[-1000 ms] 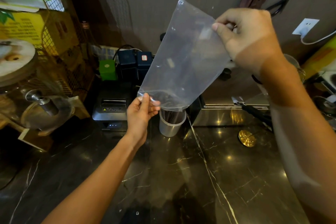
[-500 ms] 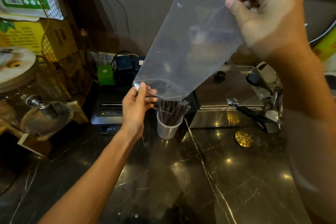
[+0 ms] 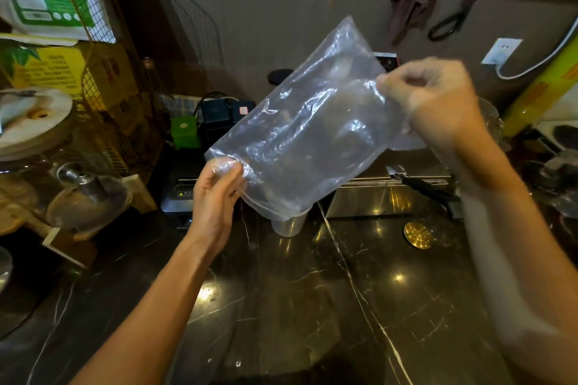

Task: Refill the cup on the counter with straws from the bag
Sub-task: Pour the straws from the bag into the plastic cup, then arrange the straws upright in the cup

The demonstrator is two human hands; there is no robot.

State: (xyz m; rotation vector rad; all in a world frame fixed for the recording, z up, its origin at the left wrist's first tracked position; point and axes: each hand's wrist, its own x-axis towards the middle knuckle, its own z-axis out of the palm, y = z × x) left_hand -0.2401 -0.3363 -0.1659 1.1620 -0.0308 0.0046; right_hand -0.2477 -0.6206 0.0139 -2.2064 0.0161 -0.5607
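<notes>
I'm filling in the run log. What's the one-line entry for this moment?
left hand: grip on bag mouth | right hand: grip on upper end | bag: tilted above cup, looks empty | cup: on counter

The bag [image 3: 308, 131] is clear, crinkled, glossy plastic. At 6 o'clock under it, the cup [image 3: 289, 225] is smooth brushed metal. The counter [image 3: 312, 306] is dark polished stone with pale veins. At 3 o'clock stands a shiny steel box [image 3: 384, 197].
</notes>
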